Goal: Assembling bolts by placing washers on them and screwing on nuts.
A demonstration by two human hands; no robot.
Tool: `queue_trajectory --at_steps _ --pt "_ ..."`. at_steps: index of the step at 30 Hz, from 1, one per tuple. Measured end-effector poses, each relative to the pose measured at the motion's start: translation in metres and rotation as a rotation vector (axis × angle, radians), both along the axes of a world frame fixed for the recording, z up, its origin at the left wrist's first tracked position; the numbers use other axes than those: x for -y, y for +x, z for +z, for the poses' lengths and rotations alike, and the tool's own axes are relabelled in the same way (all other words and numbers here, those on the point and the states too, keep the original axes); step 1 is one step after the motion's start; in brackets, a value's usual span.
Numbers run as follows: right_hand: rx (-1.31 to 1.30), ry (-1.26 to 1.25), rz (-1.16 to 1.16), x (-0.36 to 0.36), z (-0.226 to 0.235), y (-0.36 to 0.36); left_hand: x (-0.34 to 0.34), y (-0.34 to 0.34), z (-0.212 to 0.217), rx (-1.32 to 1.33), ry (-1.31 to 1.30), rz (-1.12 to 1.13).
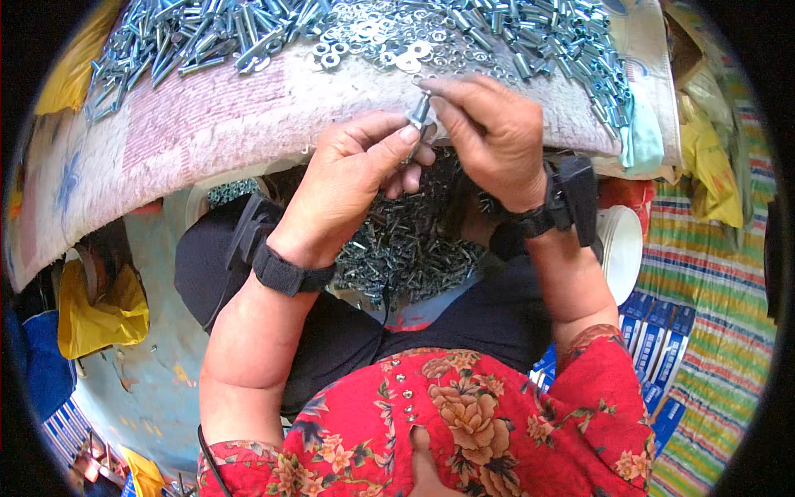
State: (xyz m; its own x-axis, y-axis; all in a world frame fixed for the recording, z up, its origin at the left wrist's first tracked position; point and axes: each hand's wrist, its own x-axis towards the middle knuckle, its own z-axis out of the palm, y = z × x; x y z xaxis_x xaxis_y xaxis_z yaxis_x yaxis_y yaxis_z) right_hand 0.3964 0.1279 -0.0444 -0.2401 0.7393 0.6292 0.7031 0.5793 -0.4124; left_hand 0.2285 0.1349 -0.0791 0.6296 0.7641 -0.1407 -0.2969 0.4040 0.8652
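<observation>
My left hand [348, 157] is closed around a shiny expansion bolt [421, 109], gripping its lower part between thumb and fingers. The bolt stands tilted, its upper end pointing away from me. Thumb and forefinger of my right hand [497, 124] pinch that upper end; whether a small washer or nut sits between them is too small to tell. Just beyond my hands, flat washers [373, 33] lie heaped on a cloth-covered table [265, 108]. Loose bolts [199, 37] are piled to their left, metal sleeves [551, 41] to their right.
Below my hands, between my knees, sits a large heap of metal fasteners [406, 248]. A white bucket [621, 253] stands by my right knee, near blue-and-white boxes [654, 340] on a striped floor sheet [704, 331]. Yellow bags [103, 311] hang at the left.
</observation>
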Motion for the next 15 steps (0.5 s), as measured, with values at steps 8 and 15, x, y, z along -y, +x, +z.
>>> queue_trajectory --at_steps 8,15 --pt "-0.056 -0.076 -0.009 0.029 0.002 0.0 0.008 0.004 0.002 -0.042 0.068 0.003" --pt "-0.436 -0.799 0.101 0.014 0.029 0.015 0.012 0.008 -0.003 -0.125 0.244 0.08"
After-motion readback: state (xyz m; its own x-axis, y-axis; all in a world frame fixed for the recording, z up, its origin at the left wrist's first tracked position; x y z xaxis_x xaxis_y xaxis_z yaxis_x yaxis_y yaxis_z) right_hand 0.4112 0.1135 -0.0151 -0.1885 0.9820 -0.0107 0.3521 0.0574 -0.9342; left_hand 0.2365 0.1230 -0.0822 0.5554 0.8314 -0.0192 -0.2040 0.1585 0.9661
